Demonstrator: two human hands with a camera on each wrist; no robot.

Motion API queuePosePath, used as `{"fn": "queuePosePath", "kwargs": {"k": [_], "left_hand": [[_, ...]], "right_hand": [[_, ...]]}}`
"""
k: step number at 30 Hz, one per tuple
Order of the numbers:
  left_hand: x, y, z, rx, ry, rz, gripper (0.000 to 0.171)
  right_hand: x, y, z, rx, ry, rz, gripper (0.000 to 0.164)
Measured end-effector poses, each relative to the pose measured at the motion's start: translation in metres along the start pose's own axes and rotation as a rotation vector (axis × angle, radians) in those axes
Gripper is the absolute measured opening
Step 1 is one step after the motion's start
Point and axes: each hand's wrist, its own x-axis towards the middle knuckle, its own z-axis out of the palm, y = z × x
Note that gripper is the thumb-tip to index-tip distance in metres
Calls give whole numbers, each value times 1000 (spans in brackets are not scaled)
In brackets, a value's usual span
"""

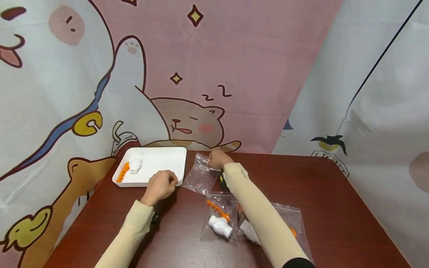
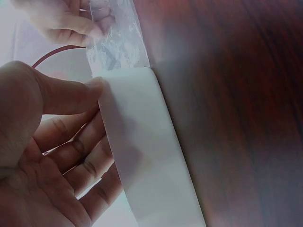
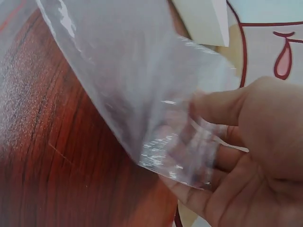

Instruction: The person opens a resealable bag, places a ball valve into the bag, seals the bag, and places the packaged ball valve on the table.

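My right hand (image 1: 219, 159) grips one end of a clear plastic bag (image 1: 202, 175) near the table's far edge. In the right wrist view, the thumb and fingers pinch the crinkled film (image 3: 156, 118), and some fingers show through it. At the front right corner of a white tray (image 1: 157, 184) is my left hand (image 1: 161, 185), its fingers loosely bent. The left wrist view shows its thumb tip right at the rim, while the tray wall (image 2: 142, 142) hides the other fingertips. Inside the tray lie a white valve body (image 1: 135, 165) and an orange handle (image 1: 123, 172).
A clear zip bag (image 1: 205, 232) nearer me holds a white valve body (image 1: 220, 226) and an orange handle (image 1: 218, 209). Beside it, another bag (image 1: 298, 219) with white and orange parts is partly hidden under my right sleeve. A printed cloth (image 1: 254, 74) hangs behind the table.
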Motion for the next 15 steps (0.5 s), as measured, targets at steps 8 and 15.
{"fn": "queuePosePath", "kwargs": {"k": [8, 15], "left_hand": [[-1, 0, 0, 3, 12, -6, 5], [-1, 0, 0, 7, 12, -6, 5]], "right_hand": [[-17, 10, -12, 92, 69, -70, 26], [-34, 13, -24, 173, 153, -93, 20]]}}
